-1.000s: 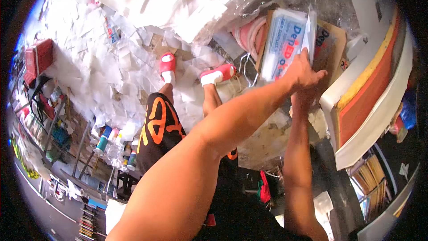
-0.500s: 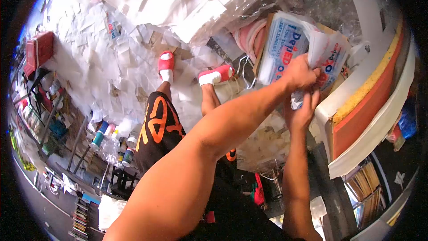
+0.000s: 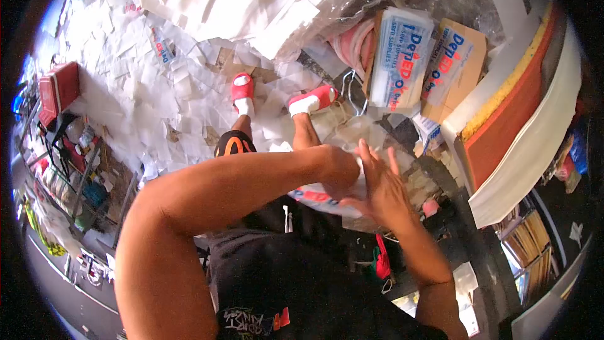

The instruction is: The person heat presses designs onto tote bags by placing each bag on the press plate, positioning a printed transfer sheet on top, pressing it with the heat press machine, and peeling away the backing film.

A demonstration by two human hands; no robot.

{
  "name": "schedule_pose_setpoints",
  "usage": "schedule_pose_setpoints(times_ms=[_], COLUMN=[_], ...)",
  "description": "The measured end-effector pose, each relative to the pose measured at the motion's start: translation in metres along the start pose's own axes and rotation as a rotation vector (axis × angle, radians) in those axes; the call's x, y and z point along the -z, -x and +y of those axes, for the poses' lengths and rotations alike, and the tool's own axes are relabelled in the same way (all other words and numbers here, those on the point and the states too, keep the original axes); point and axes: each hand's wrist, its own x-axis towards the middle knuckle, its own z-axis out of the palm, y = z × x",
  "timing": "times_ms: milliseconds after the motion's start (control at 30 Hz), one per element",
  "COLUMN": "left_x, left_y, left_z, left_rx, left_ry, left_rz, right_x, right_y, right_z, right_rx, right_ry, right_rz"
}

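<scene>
My left hand (image 3: 343, 167) is closed on a printed plastic bag (image 3: 314, 195) in front of my body; its fingertips are hidden. Beside it my right hand (image 3: 393, 198) is open, fingers spread and thumb out, close to the bag's edge. Whether it touches the bag is hard to tell. Beyond the hands, at upper right, a stack of clear plastic bags (image 3: 399, 66) with blue and red print lies in a cardboard box (image 3: 375, 25). A tan cardboard piece (image 3: 472, 56) with the same lettering leans beside it.
Many loose translucent sheets (image 3: 145, 88) cover the floor around my feet in red slippers (image 3: 242, 87). A layered foam cushion (image 3: 503, 126) borders the right. White sheeting (image 3: 251, 0) lies at the top. A red cooler-like box (image 3: 60, 91) stands at left, above a cluttered rack (image 3: 75, 176).
Both hands have moved from the box toward my body, bringing a plastic bag along. My right hand's fingers have spread apart. The printed stack and cardboard piece are now uncovered.
</scene>
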Motion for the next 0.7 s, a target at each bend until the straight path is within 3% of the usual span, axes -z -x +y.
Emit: schedule_pose_setpoints(times_ms=[33,100,133,267,300,333,367,400,433,467,500,533,600,633,700], left_x=[0.002,0.006,-0.001,0.052,0.068,0.085,0.101,0.111,0.14,0.149,0.154,0.168,0.156,0.133,0.078], left_y=[0.006,0.021,0.013,0.006,0.004,-0.001,0.015,0.032,0.056,0.051,0.076,0.09,0.096,0.127,0.138], left_z=[0.002,0.01,-0.002,-0.013,-0.01,-0.012,0.006,0.009,0.03,0.02,0.028,0.027,-0.027,-0.033,-0.07], left_rx=[0.002,0.062,0.034,0.002,0.09,0.144,0.394,0.343,0.389,0.412,0.308,0.388,0.092,0.316,0.464], left_ry=[0.002,-0.26,-0.093,-0.163,-0.182,-0.202,-0.101,0.049,-0.19,-0.293,-0.487,-0.393,-0.763,-0.199,-0.132], left_rz=[0.001,-0.028,0.057,-0.044,-0.007,0.091,0.307,0.619,0.616,0.848,1.081,1.037,1.491,1.506,1.494], right_x=[-0.006,-0.021,-0.026,0.0,0.005,0.008,0.008,0.016,0.035,0.0,0.032,0.029,0.018,0.017,0.021], right_y=[-0.005,-0.009,-0.008,-0.027,-0.025,-0.021,-0.022,-0.018,-0.022,-0.017,-0.038,-0.05,-0.08,-0.106,-0.107], right_z=[0.002,0.004,0.005,0.027,0.038,0.051,0.066,0.088,0.113,0.181,0.153,0.172,0.242,0.242,0.258], right_rx=[0.003,-0.193,-0.246,-0.31,-0.269,-0.23,-0.223,-0.401,-0.31,-0.124,-0.204,-0.316,-0.486,-0.577,-0.45], right_ry=[-0.001,-0.591,-0.638,-0.573,-0.534,-0.495,-0.678,-0.519,-0.53,-0.229,-0.86,-1.138,-1.03,-1.188,-1.235], right_rz=[-0.001,-0.263,-0.217,-0.255,-0.118,0.014,0.166,0.08,-0.136,0.193,0.222,0.26,0.446,0.46,0.357])
